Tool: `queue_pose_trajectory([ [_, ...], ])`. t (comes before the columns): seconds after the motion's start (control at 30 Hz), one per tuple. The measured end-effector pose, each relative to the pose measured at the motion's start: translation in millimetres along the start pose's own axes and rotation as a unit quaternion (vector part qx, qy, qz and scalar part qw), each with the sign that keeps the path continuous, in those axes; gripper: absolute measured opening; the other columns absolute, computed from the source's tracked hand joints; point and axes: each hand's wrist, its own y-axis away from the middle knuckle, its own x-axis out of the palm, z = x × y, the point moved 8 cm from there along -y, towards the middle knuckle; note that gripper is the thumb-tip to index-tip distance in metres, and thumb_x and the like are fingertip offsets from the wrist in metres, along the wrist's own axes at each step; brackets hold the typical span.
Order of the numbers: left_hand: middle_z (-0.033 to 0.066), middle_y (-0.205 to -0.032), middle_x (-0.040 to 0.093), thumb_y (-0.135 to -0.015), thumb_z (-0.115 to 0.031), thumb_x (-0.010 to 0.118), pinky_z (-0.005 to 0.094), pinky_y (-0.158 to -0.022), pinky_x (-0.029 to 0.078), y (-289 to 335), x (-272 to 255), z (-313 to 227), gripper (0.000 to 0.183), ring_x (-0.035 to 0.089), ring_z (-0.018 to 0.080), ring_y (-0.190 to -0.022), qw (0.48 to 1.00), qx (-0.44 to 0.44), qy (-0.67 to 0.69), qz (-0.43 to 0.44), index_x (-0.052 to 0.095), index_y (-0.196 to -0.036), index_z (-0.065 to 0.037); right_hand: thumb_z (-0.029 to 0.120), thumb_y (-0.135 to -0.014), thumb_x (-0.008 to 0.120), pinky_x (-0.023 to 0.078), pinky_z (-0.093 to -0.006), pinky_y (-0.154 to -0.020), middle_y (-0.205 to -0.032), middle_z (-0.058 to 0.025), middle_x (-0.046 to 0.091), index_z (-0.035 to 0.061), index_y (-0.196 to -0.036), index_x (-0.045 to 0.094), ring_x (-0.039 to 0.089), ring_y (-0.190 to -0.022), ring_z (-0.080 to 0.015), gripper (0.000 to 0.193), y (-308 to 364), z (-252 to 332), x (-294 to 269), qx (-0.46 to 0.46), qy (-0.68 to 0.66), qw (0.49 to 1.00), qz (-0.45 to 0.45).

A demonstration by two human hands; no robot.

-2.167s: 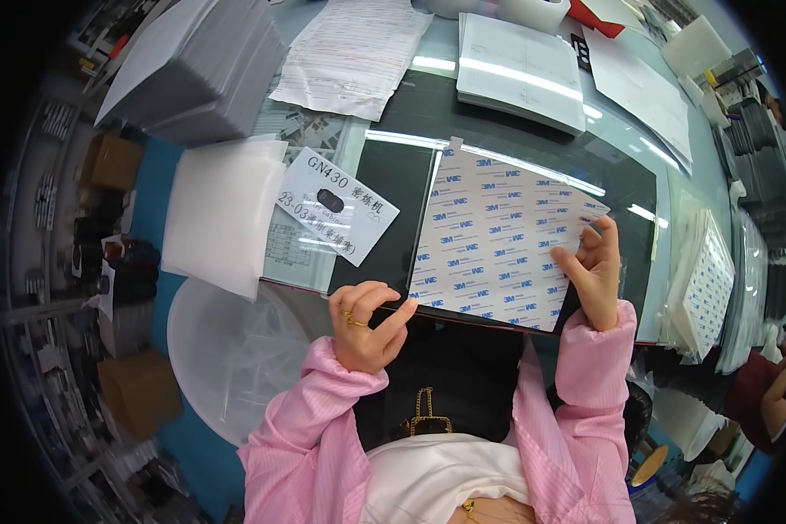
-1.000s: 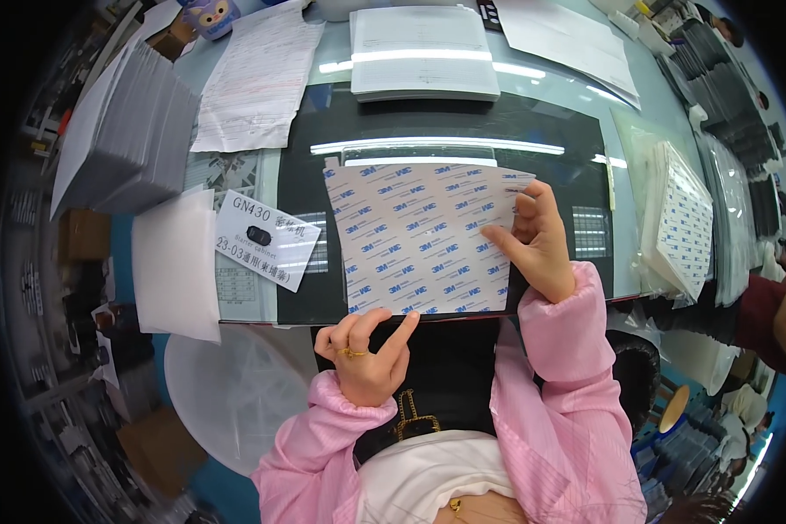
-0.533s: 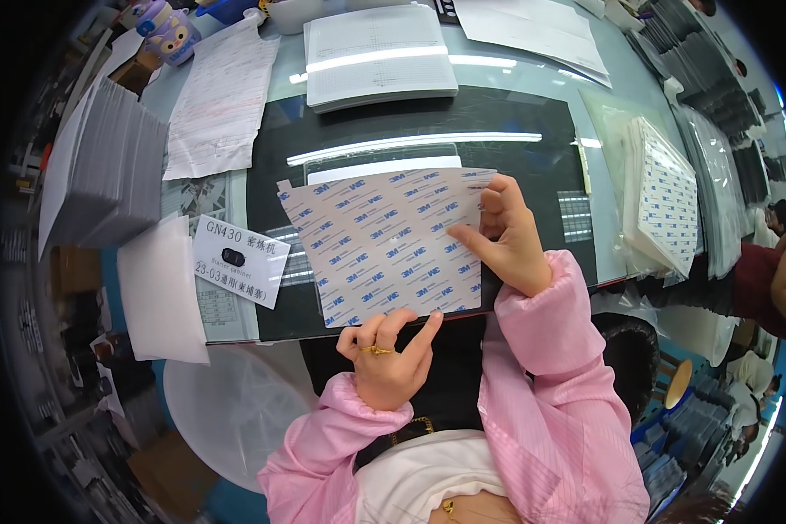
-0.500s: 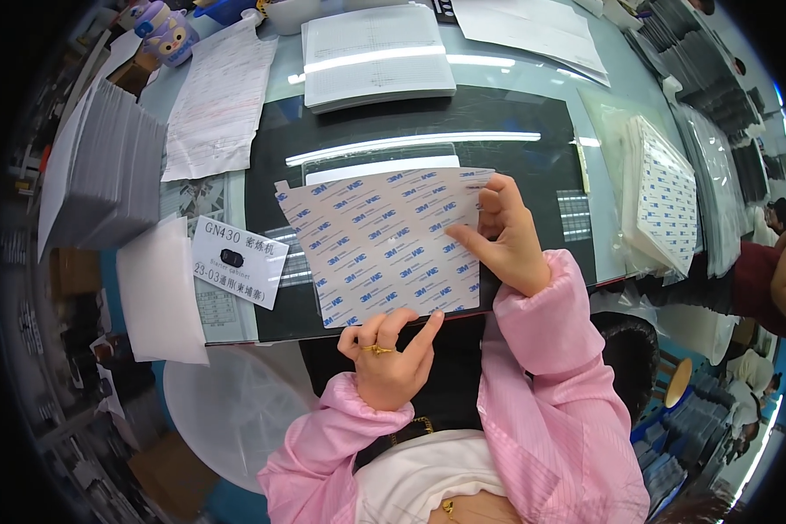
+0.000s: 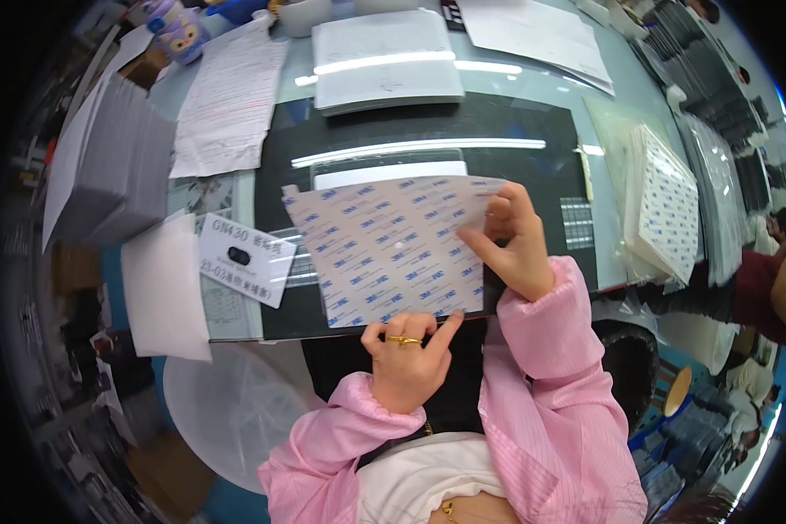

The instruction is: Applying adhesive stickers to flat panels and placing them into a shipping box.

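A white adhesive sheet [image 5: 389, 258] with blue print lies over a black mat [image 5: 533, 131] in front of me, its far part seemingly raised. My right hand [image 5: 520, 249] grips its right edge, thumb on the printed face and the other fingers bent behind the edge. My left hand [image 5: 410, 358], with a gold ring, rests at the lower edge; its fingers are bent, their tips pressing on the sheet's border by the table edge. Beyond the sheet, a clear plate with a white strip [image 5: 393, 173] shows partly; the rest is covered.
Left of the sheet lies a white printed card [image 5: 249, 262] beside a stack of white sheets [image 5: 118, 166]. A paper stack [image 5: 389, 52] stands at the back. More blue-printed sheets [image 5: 664, 205] sit at the right, near another person's arm [image 5: 784, 279]. A translucent round bin [image 5: 227, 410] stands below the table edge.
My left hand has shifted slightly right along the sheet's lower edge. The right hand keeps its hold. The whole view has moved a little.
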Motion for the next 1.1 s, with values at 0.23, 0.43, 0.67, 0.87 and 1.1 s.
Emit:
queue_pose_trajectory([
  [0.23, -0.002, -0.105, 0.058, -0.071, -0.022, 0.078, 0.0416, -0.094, 0.028, -1.5, -15.1, 12.3, 0.043, 0.053, 0.0187, -0.102, 0.995, 0.009, 0.097, -0.026, 0.07, -0.113, -0.019, -0.002, -0.089, 0.064, 0.05, -0.0238, -0.072, -0.099, -0.0098, 0.07, 0.0029, -0.124, 0.048, 0.063, -0.082, -0.0113, 0.039, 8.2, 0.3, -12.3, -0.043, 0.014, 0.998, -0.053],
  [0.43, 0.0132, -0.155, 0.036, -0.071, -0.061, 0.076, 0.0575, -0.117, 0.01, -1.3, -102.2, 153.5, 0.094, 0.022, 0.0368, -0.148, 0.988, -0.099, -0.12, 0.01, 0.047, -0.144, -0.009, -0.002, -0.094, 0.058, 0.048, -0.0243, -0.078, -0.099, -0.0086, 0.068, 0.0041, -0.123, 0.046, 0.062, -0.087, -0.011, 0.032, 5.3, -4.0, -8.8, -0.036, 0.009, 0.999, -0.032],
  [0.67, 0.001, -0.138, 0.058, -0.071, -0.039, 0.08, 0.0569, -0.115, 0.025, 75.7, -102.7, 154.6, 0.061, 0.049, 0.0282, -0.131, 0.99, -0.023, -0.133, 0.037, 0.065, -0.127, -0.021, 0.001, -0.095, 0.058, 0.049, -0.0231, -0.079, -0.099, -0.0088, 0.068, 0.0051, -0.124, 0.045, 0.063, -0.088, -0.0109, 0.032, 2.0, -2.4, -6.2, -0.033, 0.001, 0.999, -0.024],
  [0.87, -0.0012, -0.1, 0.066, -0.07, -0.012, 0.075, 0.0436, -0.097, 0.051, 54.2, -127.0, 76.1, 0.03, 0.064, 0.0204, -0.097, 0.977, 0.177, -0.092, -0.072, 0.073, -0.1, -0.017, 0.0, -0.096, 0.057, 0.049, -0.0233, -0.08, -0.099, -0.0102, 0.068, 0.005, -0.125, 0.045, 0.063, -0.088, -0.0114, 0.031, 3.1, -3.3, -8.4, -0.021, 0.005, 0.999, -0.038],
  [1.1, 0.0045, -0.103, 0.069, -0.071, -0.008, 0.07, 0.0318, -0.079, 0.057, 4.5, -73.5, 30.5, 0.029, 0.066, 0.0222, -0.092, 0.974, 0.226, 0.007, -0.002, 0.071, -0.1, -0.007, 0.0, -0.094, 0.059, 0.049, -0.0245, -0.078, -0.098, -0.0106, 0.069, 0.0018, -0.123, 0.049, 0.064, -0.088, -0.0117, 0.031, 4.3, 5.8, -4.2, -0.038, 0.019, 0.998, -0.035],
])
